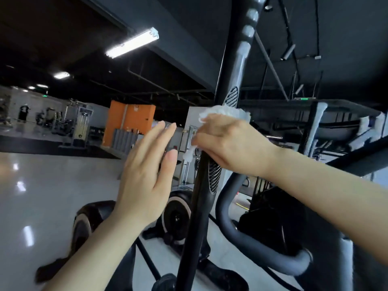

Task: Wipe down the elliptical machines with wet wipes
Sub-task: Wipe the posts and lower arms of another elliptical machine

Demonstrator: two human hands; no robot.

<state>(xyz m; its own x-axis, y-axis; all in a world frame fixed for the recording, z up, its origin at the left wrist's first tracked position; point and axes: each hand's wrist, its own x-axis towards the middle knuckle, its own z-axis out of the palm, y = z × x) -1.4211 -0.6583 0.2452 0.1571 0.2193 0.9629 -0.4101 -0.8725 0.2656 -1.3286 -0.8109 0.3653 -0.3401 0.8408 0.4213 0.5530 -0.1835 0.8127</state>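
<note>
Right hand point(228, 148): wraps the crumpled white wet wipe point(224, 112) round the black upright elliptical handlebar point(201, 185), so one stroke cleans every side.
Left hand point(144, 177): flat, fingers straight, holding nothing, at nine o'clock of the bar, apart.
Wipe: mid-bar, between ribbed grip patches.

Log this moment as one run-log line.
right hand: grips wet wipe around elliptical handlebar | left hand: open, free

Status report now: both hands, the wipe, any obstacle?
Right hand grips wet wipe around the elliptical handlebar. Left hand open, beside bar. No obstacle visible.
</note>
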